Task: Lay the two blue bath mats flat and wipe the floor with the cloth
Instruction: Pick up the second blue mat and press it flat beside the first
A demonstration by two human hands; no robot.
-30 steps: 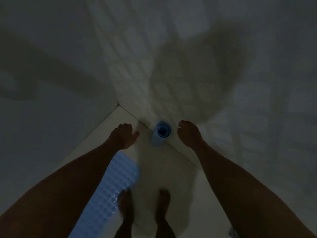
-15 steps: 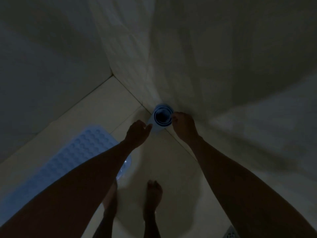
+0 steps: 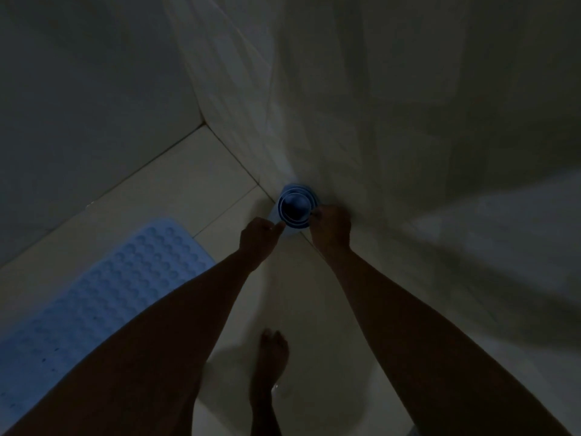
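**Rolled mat standing on end between two hands**

Here the second bath mat, the rolled mat, stands upright on the floor where it meets the wall, so that its long axis points up toward the camera and only the spiral end of the roll is seen. The right hand lies just to the right of the roll, its fingers at the rim and apparently pinching the outer layer; in the dim light the exact hold cannot be told with certainty. The left hand lies to the lower left, its fingers loosely curled and the tips reaching toward the side of the roll; whether they touch it cannot be told. It holds nothing. The right hand is therefore the nearer and the one already engaged.

The flat mat, pale blue with rows of round dimples, lies spread on the floor to the left, partly hidden by the left forearm. A bare foot stands on the floor below the hands. No cloth is seen.

As a judgement: one mat is laid and the other is not yet unrolled. The coming move turns on the upright axis; the roll would have to be tipped away from the wall onto its side before it can be run out flat, probably toward the bare floor beside the flat mat.
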